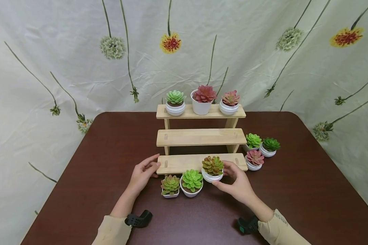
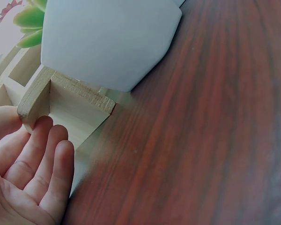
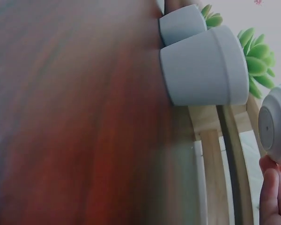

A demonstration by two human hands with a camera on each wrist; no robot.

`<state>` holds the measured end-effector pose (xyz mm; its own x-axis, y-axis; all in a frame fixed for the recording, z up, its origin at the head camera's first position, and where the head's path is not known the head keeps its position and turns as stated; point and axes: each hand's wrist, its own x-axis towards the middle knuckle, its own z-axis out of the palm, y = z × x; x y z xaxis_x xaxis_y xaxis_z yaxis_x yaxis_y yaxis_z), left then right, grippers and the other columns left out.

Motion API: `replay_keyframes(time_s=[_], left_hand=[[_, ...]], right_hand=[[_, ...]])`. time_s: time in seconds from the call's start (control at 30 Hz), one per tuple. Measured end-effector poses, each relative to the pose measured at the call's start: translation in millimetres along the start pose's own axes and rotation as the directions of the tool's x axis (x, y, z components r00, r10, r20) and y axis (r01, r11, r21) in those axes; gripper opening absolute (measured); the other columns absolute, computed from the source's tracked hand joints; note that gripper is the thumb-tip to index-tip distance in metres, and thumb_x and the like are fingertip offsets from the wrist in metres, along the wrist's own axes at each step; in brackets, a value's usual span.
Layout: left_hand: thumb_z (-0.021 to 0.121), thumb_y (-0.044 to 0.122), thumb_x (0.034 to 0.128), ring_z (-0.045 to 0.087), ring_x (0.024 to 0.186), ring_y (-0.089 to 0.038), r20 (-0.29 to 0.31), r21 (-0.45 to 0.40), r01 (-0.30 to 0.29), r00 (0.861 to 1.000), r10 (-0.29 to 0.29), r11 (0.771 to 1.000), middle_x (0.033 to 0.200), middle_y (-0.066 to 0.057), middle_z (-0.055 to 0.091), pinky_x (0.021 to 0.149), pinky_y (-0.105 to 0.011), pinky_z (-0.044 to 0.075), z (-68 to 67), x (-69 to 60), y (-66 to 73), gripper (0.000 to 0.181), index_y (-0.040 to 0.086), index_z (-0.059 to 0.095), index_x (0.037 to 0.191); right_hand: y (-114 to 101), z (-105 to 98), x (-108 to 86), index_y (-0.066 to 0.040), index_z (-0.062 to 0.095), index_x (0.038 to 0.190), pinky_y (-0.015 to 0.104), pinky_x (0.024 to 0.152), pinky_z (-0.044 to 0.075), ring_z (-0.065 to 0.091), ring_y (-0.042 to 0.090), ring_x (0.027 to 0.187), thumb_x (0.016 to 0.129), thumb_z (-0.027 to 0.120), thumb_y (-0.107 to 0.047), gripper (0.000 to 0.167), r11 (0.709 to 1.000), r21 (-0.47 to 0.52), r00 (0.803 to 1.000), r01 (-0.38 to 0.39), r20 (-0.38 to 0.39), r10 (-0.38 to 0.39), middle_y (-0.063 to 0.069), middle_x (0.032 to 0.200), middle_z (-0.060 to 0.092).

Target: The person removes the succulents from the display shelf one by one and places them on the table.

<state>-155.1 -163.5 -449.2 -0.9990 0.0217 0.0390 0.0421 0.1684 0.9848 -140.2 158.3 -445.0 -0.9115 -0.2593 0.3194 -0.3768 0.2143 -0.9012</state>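
My right hand [image 1: 240, 183] holds a potted succulent [image 1: 212, 169] with reddish-green leaves and a ribbed white pot. It is off the table, in front of the lowest step; the right wrist view shows the underside of its pot [image 3: 275, 124]. With thumb above and fingers below, my left hand [image 1: 143, 173] grips the left end of the lowest step of a three-tier wooden plant stand [image 1: 199, 136]. A bright green succulent [image 1: 192, 182] and a smaller green-and-red succulent [image 1: 170, 186] stand on the table before the stand, between my hands.
On the top step stand a pale green succulent [image 1: 175, 102], a dark red succulent [image 1: 202, 99] and a pink-red succulent [image 1: 229, 102]. Right of the stand cluster a light green succulent [image 1: 253, 141], a dark green succulent [image 1: 270, 147] and a pink succulent [image 1: 254, 160].
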Motion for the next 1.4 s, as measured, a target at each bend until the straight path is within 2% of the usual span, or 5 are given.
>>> replay_keyframes(time_s=[0.47,0.77,1.07,1.23,1.4], left_hand=[[0.058,0.005,0.0924,0.061,0.070,-0.015,0.003,0.006,-0.013,1.000,0.013,1.000,0.095,-0.022,0.064,0.065,-0.032,0.055,0.0,-0.4,1.8,0.041,-0.005,0.051,0.131],[0.058,0.005,0.0926,0.061,0.071,-0.015,0.002,0.016,-0.005,1.000,0.005,1.000,0.094,-0.021,0.064,0.066,-0.032,0.056,0.2,-0.2,1.6,0.041,-0.005,0.050,0.131],[0.061,0.011,0.0921,0.061,0.070,-0.013,-0.001,-0.032,-0.012,1.000,0.012,0.999,0.094,-0.018,0.065,0.063,-0.029,0.055,-3.4,10.8,-28.3,0.042,0.000,0.052,0.132],[0.062,0.015,0.0916,0.061,0.070,-0.013,-0.006,-0.034,-0.046,0.999,0.046,0.998,0.092,-0.018,0.064,0.062,-0.029,0.055,-3.6,11.8,-33.3,0.043,-0.001,0.053,0.131],[0.062,0.015,0.0917,0.061,0.071,-0.012,-0.008,-0.026,-0.057,0.998,0.057,0.998,0.092,-0.018,0.064,0.062,-0.030,0.055,-3.3,12.1,-33.1,0.043,-0.001,0.053,0.130]], right_hand=[[19,-3,-19.3,0.005,0.051,0.121,0.019,0.084,0.047,0.059,0.006,0.102,0.071,0.078,0.005,0.057,0.999,0.039,1.000,0.026,0.006,-0.026,0.019,0.118,0.056],[29,-5,-28.3,0.003,0.051,0.126,0.019,0.088,0.047,0.058,0.007,0.105,0.070,0.080,0.002,0.062,0.999,0.041,0.999,-0.034,0.031,0.033,0.021,0.124,0.053],[35,-4,-31.5,0.001,0.052,0.124,0.022,0.087,0.048,0.058,0.009,0.105,0.071,0.080,-0.001,0.060,0.997,0.028,0.996,-0.068,0.066,0.067,0.020,0.120,0.056],[35,-5,-31.7,-0.003,0.054,0.123,0.024,0.088,0.048,0.059,0.013,0.105,0.070,0.083,-0.007,0.061,0.993,-0.024,0.991,-0.113,0.072,0.114,0.015,0.119,0.059],[34,-6,-31.5,-0.005,0.056,0.123,0.029,0.088,0.049,0.061,0.016,0.104,0.069,0.084,-0.010,0.061,0.991,-0.095,0.992,-0.098,0.075,0.105,0.012,0.117,0.061]])
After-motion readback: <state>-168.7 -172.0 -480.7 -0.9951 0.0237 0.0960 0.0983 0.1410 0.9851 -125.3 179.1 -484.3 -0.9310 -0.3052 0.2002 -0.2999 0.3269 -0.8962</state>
